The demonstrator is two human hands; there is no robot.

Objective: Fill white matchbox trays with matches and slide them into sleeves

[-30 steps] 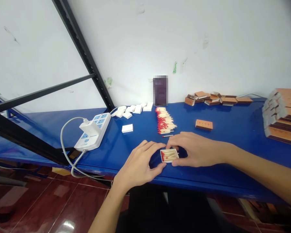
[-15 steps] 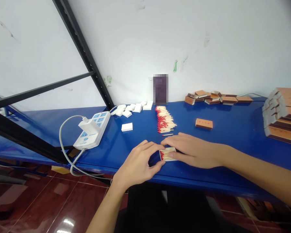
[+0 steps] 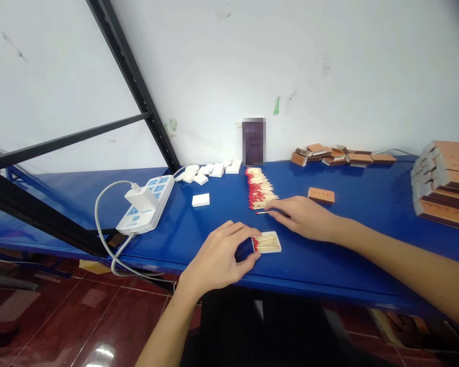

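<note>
A white matchbox tray [image 3: 278, 246] lies near the front edge of the blue table, with red-headed matches [image 3: 266, 241] in it. My left hand [image 3: 222, 257] grips the tray's left end between thumb and fingers. Behind the tray, my right hand [image 3: 304, 218] has its thumb and forefinger closed at the tail of a single match [image 3: 261, 212] that lies on the table. Just past that match is a heap of loose matches [image 3: 260, 191], red heads mostly to the left. To the right of the heap sits an orange matchbox sleeve [image 3: 321, 195].
A white tray [image 3: 201, 200] and a pile of white trays [image 3: 217, 169] are at the left. Orange sleeves [image 3: 336, 154] lie along the wall, and stacked sleeves [image 3: 445, 183] stand far right. A corded power strip [image 3: 149, 204] rests beside the black shelf frame [image 3: 128, 71].
My right hand has left the tray and moved back to the single match by the heap, uncovering the tray's right end. My left hand has stayed on the tray.
</note>
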